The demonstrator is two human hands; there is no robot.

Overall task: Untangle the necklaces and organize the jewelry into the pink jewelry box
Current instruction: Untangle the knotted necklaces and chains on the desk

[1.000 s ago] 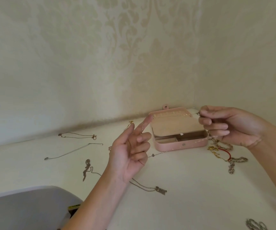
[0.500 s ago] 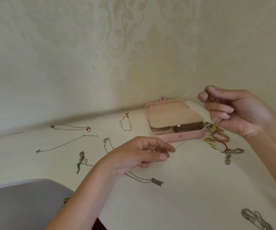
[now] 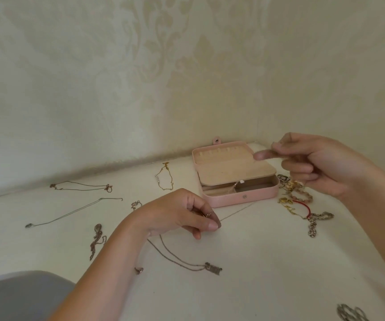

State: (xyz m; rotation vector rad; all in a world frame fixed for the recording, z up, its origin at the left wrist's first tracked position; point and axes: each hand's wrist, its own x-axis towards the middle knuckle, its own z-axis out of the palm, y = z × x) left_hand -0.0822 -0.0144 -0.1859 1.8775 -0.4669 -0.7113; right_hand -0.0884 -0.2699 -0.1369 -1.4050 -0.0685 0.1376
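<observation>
honestly, with the left hand (image 3: pixel 187 216) pinching one end of a thin chain (image 3: pixel 235 213) low on the table and the right hand (image 3: pixel 312 163) pinching the other end above the open pink jewelry box (image 3: pixel 237 179), a harder pull could snap it or snag the box edge.

Soft, even light; right hand (image 3: pixel 321 163) motion-blurred, edges bowed by wide lens.

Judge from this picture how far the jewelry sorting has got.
Early on. Done: several chains lie separated on the table; one chain shows inside the open pink jewelry box. In hand: a thin chain stretched between left hand and right hand. Left: the tangled pile beside the box.
</observation>
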